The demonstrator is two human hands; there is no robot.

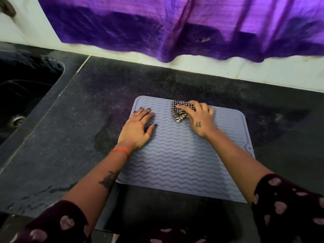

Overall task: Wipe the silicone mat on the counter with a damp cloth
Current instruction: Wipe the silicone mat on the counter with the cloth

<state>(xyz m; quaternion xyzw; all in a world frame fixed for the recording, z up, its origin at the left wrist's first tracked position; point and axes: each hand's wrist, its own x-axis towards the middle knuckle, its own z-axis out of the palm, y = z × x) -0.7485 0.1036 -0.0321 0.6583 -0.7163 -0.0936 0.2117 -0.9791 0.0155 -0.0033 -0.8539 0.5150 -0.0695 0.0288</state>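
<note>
Fingers (201,106) of your right hand (199,118) bunch the checked cloth (178,112) against the far edge of the grey silicone mat (175,155) on the dark counter (70,137), while your left hand (138,127) lies flat and open near its left edge, apparently pinning it.

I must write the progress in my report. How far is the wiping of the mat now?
Done: the mat lies flat on the counter, pinned by the left hand. In hand: the right hand presses the checked cloth near the far edge. Left: the near ridges show no clear wet streaks, so most probably remains.
</note>
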